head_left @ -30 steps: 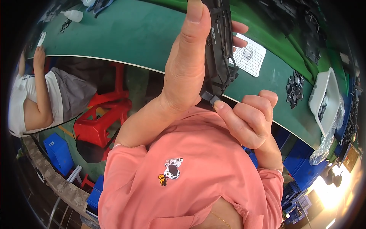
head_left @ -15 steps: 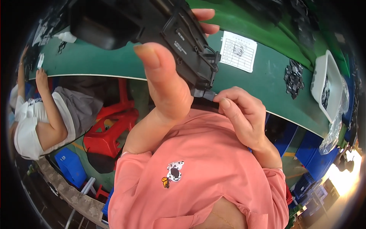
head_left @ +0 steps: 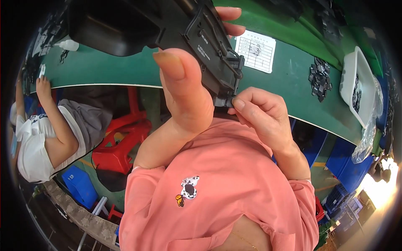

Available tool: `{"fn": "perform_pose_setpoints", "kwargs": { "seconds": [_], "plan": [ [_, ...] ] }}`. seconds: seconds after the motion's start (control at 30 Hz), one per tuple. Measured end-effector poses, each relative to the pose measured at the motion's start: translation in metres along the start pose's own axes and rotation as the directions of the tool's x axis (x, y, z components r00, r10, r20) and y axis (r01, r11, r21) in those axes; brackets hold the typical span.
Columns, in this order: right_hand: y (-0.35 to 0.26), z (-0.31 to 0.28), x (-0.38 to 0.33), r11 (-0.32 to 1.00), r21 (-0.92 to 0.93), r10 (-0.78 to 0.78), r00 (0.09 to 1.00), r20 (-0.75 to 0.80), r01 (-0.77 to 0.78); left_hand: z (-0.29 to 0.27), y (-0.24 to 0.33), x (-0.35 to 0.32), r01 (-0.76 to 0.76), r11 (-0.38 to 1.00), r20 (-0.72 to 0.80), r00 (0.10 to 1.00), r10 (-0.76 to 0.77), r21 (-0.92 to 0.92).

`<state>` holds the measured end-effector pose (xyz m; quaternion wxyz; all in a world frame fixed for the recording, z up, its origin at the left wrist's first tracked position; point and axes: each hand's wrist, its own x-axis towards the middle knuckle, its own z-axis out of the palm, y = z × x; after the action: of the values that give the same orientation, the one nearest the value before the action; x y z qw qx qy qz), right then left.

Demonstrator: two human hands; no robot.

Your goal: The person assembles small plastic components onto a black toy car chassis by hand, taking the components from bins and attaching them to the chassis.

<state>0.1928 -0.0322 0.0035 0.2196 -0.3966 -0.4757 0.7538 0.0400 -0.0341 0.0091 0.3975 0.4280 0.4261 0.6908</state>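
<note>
A large black molded plastic housing [head_left: 173, 25], with a deep boxy part on its left and small white print on its side, fills the top middle of the view. My left hand [head_left: 186, 90] is wrapped round it, thumb in front and fingertips showing past the far edge. At the housing's near right end sits a small dark grey piece [head_left: 223, 101]. My right hand [head_left: 268, 115] pinches at that piece with thumb and forefinger, touching the end of the housing. The fingertips partly hide the piece, so how it is seated cannot be made out.
A printed sheet [head_left: 254, 52] lies on the green table [head_left: 289, 92]. To its right are a pile of black parts [head_left: 320, 79] and a white tray [head_left: 349, 90] holding more. At left, a person in white [head_left: 52, 138] works beside a red stool [head_left: 115, 154].
My right fingers have moved closer to the housing's end, and less of the grey piece shows between them. The housing has shifted slightly; my left hand keeps its hold.
</note>
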Motion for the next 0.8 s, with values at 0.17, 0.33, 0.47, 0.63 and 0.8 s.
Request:
{"fn": "perform_pose_setpoints", "kwargs": {
  "seconds": [0.17, 0.33, 0.47, 0.63, 0.8],
  "plan": [
    [-0.0019, -0.0025, 0.0006, 0.998, -0.011, 0.057, 0.998, -0.007, -0.058, 0.0013, -0.0039, 0.0004, 0.006, 1.000, -0.001, 1.000, -0.006, -0.010],
    [-0.0020, -0.0037, 0.0015, 0.997, -0.044, 0.061, 0.998, -0.003, -0.061, 0.0040, -0.0073, 0.0013, 0.010, 1.000, -0.004, 1.000, -0.010, -0.019],
    [-0.0027, -0.0014, 0.0009, 0.998, -0.034, 0.060, 0.998, -0.013, -0.060, 0.0020, -0.0064, 0.0001, 0.007, 1.000, -0.009, 1.000, -0.008, -0.027],
    [-0.0005, -0.0014, 0.0008, 0.999, -0.015, 0.037, 0.999, -0.022, -0.037, 0.0026, -0.0074, 0.0000, 0.006, 0.999, -0.012, 1.000, -0.007, -0.038],
    [-0.0025, -0.0019, 0.0019, 0.998, -0.038, 0.047, 0.999, -0.015, -0.047, 0.0031, -0.0092, -0.0005, 0.013, 0.999, -0.011, 1.000, -0.013, -0.048]
  ]
}}
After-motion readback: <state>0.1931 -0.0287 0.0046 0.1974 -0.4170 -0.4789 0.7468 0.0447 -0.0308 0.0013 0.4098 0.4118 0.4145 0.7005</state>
